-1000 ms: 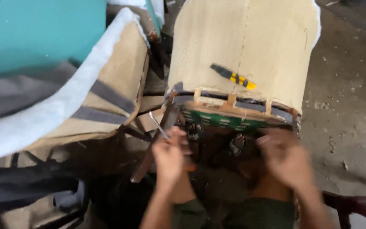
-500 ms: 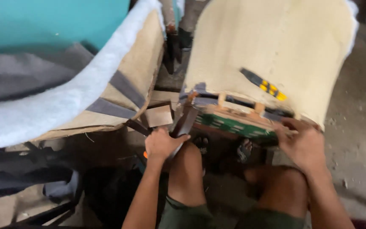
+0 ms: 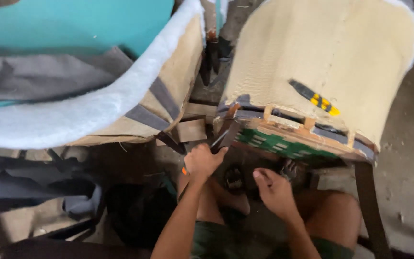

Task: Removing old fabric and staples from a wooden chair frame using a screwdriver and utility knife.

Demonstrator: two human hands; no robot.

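A chair frame covered in beige burlap [image 3: 322, 62] lies tipped in front of me, with its wooden rail and green webbing [image 3: 283, 144] showing along the near edge. A black and yellow tool [image 3: 315, 97] rests on the burlap. My left hand [image 3: 202, 160] is closed around a slim metal tool with an orange handle end, its tip against the chair's front left corner. My right hand [image 3: 274, 189] hovers below the frame with fingers loosely curled, holding nothing that I can see.
A second chair [image 3: 97, 96] with teal fabric, white padding and grey straps stands at the left. A small wooden block [image 3: 191, 130] lies between the two chairs. Dark chair legs [image 3: 370, 206] rise at the right. My bare knees are under the frame on a dusty concrete floor.
My right hand has left the frame's right corner and dropped toward the middle, under the frame. My left hand stays at the front left corner with the tool.
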